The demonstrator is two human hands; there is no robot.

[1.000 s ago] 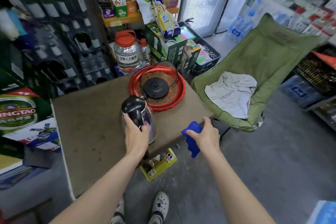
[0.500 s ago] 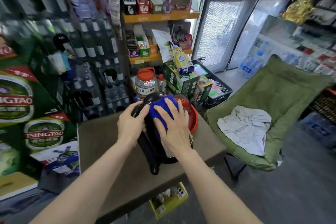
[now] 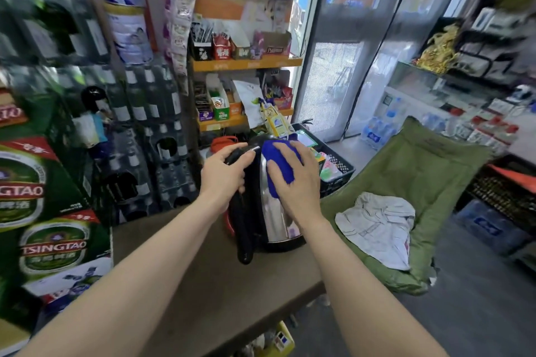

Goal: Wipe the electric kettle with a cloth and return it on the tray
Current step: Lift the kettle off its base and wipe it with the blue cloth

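Note:
The steel electric kettle (image 3: 274, 216) with a black lid and black handle is held up in front of me, above the brown table (image 3: 203, 284). My left hand (image 3: 224, 175) is wrapped around the top of its handle. My right hand (image 3: 298, 180) presses a blue cloth (image 3: 278, 162) flat against the kettle's upper side. Only a sliver of the red tray (image 3: 229, 223) shows behind the handle; the rest is hidden by the kettle.
Green beer cartons (image 3: 43, 211) stack up on the left. Bottle crates and orange shelves of goods stand behind the table. A green folding chair (image 3: 429, 182) with a white cloth (image 3: 377, 226) is on the right. A black basket (image 3: 333, 162) sits beyond the kettle.
A second ago the cloth hand was away at the table's edge; it came onto the kettle. Since half a second ago the kettle has risen and the cloth has slid onto its side.

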